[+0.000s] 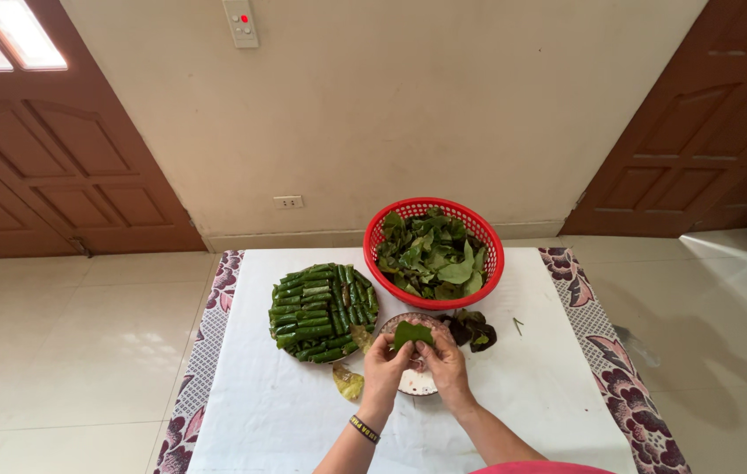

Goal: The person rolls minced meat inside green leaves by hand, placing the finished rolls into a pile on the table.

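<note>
Both hands, left hand (pixel 385 362) and right hand (pixel 444 362), pinch a leaf (pixel 412 333) over a bowl (pixel 416 381). It looks light, soft and tearable; best gripped at its edges.

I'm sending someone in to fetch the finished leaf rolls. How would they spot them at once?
On the white-covered table, look left of the red basket of loose leaves. The plate of rolls sits there, just beyond the left hand. Only its leaves are wrapped into tight green cylinders laid in rows.
</note>
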